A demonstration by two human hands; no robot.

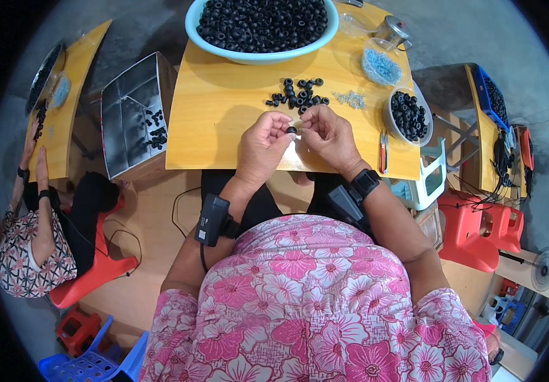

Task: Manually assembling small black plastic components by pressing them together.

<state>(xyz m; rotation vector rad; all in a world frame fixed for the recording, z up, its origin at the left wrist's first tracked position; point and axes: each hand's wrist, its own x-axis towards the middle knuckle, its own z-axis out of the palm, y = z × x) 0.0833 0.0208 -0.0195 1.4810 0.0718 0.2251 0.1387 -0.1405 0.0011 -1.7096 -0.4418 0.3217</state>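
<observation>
Just above the table's near edge, my left hand [263, 144] pinches a small black ring-shaped part [291, 130] between thumb and fingertips. Close beside it, the fingers of my right hand [330, 135] are pressed together; whatever they hold is too small to make out. Beyond my hands lies a loose group of black ring-shaped parts [301, 93]. To the right of that group is a little heap of clear, pale small pieces [351, 99].
A light-blue basin [258, 58] full of black parts stands at the table's far side. On the right are a tub of bluish pieces [381, 67], a tub of black parts [408, 118] and a red-handled tool [384, 153]. An open box [128, 121] stands left; another person [42, 254] works farther left.
</observation>
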